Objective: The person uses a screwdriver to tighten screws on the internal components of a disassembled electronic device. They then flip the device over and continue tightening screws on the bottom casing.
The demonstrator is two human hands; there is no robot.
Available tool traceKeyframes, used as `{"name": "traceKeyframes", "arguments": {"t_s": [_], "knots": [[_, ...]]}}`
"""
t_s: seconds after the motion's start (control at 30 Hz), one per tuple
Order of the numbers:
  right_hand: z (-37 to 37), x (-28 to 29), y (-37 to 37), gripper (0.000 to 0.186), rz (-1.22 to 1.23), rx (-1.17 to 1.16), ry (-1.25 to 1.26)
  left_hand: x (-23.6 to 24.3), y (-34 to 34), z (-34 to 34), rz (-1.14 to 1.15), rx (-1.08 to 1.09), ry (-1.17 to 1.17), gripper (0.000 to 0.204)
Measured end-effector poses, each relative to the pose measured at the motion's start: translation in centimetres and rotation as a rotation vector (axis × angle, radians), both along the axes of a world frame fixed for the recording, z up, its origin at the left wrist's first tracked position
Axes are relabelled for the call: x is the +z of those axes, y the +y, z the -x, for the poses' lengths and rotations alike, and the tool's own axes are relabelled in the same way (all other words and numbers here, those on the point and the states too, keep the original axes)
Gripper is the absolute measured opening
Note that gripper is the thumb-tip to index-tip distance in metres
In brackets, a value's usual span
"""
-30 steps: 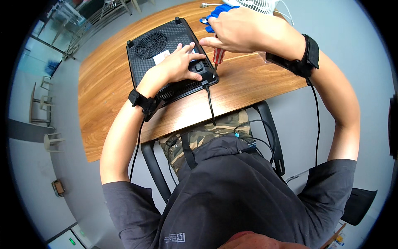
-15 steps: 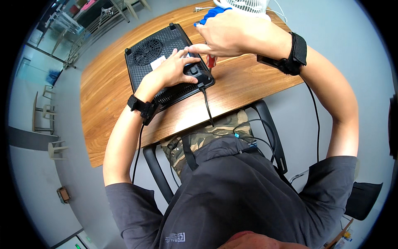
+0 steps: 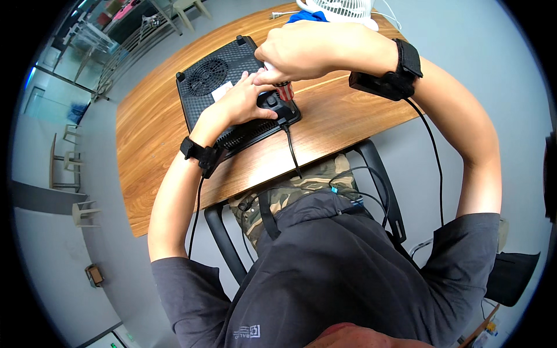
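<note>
A black, flat appliance with a round fan grille, like an induction cooker turned bottom up, lies on the wooden table. Pressed flat on its underside near a white label is my left hand, fingers spread and open. Above the near right corner, my right hand is closed around a screwdriver, whose red-and-white handle shows below the fist. The screwdriver stands roughly upright; its tip is hard to make out. A black power cord runs from the appliance over the table's near edge.
On the wooden table, a white fan stands at the far edge, with a crumpled blue thing before it. A white plug lies nearby. Thin black cables hang from both wrist straps.
My right hand has shifted a little left and turned over the appliance's corner, with the screwdriver in it. The left hand stays nearly still.
</note>
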State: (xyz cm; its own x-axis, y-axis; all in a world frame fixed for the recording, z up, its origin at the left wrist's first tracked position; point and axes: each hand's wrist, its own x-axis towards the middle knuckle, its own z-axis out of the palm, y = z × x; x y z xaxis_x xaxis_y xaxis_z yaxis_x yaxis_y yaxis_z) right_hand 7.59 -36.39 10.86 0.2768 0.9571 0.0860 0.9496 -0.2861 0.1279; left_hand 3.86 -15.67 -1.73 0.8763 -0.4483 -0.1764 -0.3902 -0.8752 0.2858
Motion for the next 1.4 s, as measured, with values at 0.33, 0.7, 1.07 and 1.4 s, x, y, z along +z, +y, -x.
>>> {"name": "traceKeyframes", "arguments": {"t_s": [0.33, 0.7, 1.07, 1.4], "knots": [[0.9, 0.8, -0.7, 0.049, 0.022, -0.01, 0.025, 0.1, -0.2, 0.2, -0.031, 0.04, 0.004, 0.082], [-0.2, 0.4, -1.3, 0.052, -0.013, 0.015, 0.032, 0.6, -0.2, -0.5, -0.029, -0.103, -0.053, 0.079], [0.1, 1.9, -1.4, 0.039, 0.075, -0.034, 0.155, -1.6, -3.2, -0.1, -0.141, 0.159, 0.015, 0.1], [-1.1, 1.0, -2.9, 0.031, -0.048, 0.191, 0.134, -1.3, -3.7, -0.1, -0.108, 0.275, 0.063, 0.104]]}}
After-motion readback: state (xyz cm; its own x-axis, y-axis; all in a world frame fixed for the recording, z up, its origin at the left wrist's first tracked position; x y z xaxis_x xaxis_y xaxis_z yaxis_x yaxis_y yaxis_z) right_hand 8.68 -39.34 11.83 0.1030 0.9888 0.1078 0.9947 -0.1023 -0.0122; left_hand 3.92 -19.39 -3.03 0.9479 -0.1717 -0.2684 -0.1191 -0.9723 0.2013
